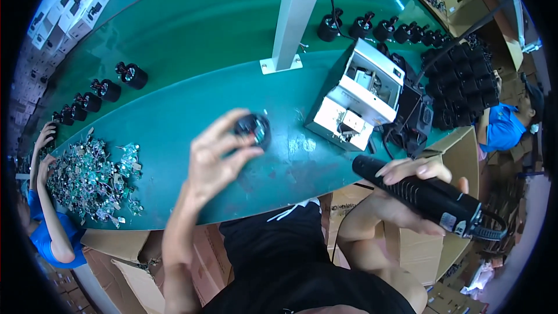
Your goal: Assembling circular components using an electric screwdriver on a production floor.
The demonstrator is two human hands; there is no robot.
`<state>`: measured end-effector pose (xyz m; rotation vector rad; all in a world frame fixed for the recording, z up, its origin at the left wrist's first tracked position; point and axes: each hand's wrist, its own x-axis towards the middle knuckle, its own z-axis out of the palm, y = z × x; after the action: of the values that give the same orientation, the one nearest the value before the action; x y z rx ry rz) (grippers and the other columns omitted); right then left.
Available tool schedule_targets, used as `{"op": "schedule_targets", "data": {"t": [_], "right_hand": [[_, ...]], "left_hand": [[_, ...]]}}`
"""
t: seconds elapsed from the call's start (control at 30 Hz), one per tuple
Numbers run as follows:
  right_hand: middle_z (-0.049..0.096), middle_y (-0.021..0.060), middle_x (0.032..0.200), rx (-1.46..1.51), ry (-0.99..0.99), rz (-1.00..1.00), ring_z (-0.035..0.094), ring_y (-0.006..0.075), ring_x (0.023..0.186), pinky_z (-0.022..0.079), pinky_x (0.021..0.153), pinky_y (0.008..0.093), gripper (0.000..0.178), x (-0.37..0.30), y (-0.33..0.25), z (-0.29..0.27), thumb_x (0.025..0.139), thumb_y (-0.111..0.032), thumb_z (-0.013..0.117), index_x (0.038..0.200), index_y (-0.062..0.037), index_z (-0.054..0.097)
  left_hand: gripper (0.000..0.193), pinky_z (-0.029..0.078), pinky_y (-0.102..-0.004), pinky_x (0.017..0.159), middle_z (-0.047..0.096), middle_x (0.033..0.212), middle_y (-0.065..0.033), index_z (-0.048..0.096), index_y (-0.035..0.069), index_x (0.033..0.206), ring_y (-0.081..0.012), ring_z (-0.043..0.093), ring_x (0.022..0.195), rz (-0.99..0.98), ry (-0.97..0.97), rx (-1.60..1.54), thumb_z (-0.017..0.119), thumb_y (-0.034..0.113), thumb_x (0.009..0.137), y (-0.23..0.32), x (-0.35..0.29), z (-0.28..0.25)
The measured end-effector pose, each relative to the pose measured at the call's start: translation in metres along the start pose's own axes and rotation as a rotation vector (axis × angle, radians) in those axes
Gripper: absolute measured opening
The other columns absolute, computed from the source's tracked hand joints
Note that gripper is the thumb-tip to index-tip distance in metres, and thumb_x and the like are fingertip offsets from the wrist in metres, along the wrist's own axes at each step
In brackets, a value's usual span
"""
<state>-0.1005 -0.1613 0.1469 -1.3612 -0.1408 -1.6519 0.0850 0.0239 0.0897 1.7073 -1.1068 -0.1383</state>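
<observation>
My left hand (214,154) is closed around a short black cylindrical housing (260,131) at the middle of the green table. Its fingertips reach the top, where something red and shiny parts show. In my right hand (415,189), at the table's near right edge, is a black electric screwdriver (430,200) with a ribbed grip. The screwdriver lies aslant in the grip, its cord end toward the lower right, well apart from the housing. Its bit tip cannot be made out.
A white metal box device (369,84) stands right of the housing. Black housings line the green belt (203,14), and others are stacked (462,84) at far right. Circuit boards (96,180) are heaped left, beside a co-worker's hands (45,154). A metal post (293,20) rises mid-table.
</observation>
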Motion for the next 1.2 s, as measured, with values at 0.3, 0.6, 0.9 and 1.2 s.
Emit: {"op": "schedule_targets", "data": {"t": [0.3, 0.6, 0.9, 1.2], "right_hand": [[0.061, 0.0209, 0.087, -0.25, -0.1, 0.074, 0.057, 0.0196, 0.045, 0.049, 0.04, 0.0278, 0.087, 0.015, 0.04, 0.017, 0.086, -0.072, 0.046, 0.14, -0.0075, 0.026], [0.059, 0.0153, 0.091, -0.092, -0.021, 0.346, 0.053, 0.0134, 0.043, 0.043, 0.032, 0.0263, 0.076, -0.008, 0.012, 0.015, 0.093, -0.07, 0.031, 0.141, -0.011, 0.028], [0.057, 0.0174, 0.092, 0.179, -0.027, 0.231, 0.057, 0.0225, 0.046, 0.05, 0.035, 0.0332, 0.079, -0.029, 0.006, 0.045, 0.088, -0.072, 0.04, 0.142, -0.0161, 0.025], [0.057, 0.0171, 0.09, 0.211, -0.088, 0.256, 0.057, 0.023, 0.049, 0.051, 0.036, 0.0348, 0.08, -0.04, 0.018, 0.052, 0.087, -0.069, 0.047, 0.142, -0.0154, 0.026]], "left_hand": [[0.017, 0.05, -0.0334, 0.088, 0.058, 0.129, -0.0149, 0.066, -0.004, 0.076, -0.0301, 0.063, 0.104, 0.005, 0.142, -0.052, 0.08, 0.003, 0.067, -0.007, -0.056, 0.087], [0.021, 0.049, -0.035, 0.09, 0.057, 0.13, -0.0155, 0.06, -0.004, 0.077, -0.0306, 0.061, 0.11, -0.03, 0.168, -0.205, 0.079, 0.0, 0.068, -0.012, -0.054, 0.097], [0.023, 0.05, -0.035, 0.09, 0.057, 0.13, -0.0169, 0.059, -0.003, 0.078, -0.0299, 0.062, 0.11, -0.033, 0.186, -0.226, 0.078, -0.003, 0.067, -0.015, -0.056, 0.096], [0.023, 0.05, -0.0356, 0.09, 0.057, 0.131, -0.0149, 0.059, -0.003, 0.08, -0.029, 0.062, 0.109, -0.032, 0.187, -0.213, 0.078, -0.002, 0.067, -0.013, -0.056, 0.095]]}}
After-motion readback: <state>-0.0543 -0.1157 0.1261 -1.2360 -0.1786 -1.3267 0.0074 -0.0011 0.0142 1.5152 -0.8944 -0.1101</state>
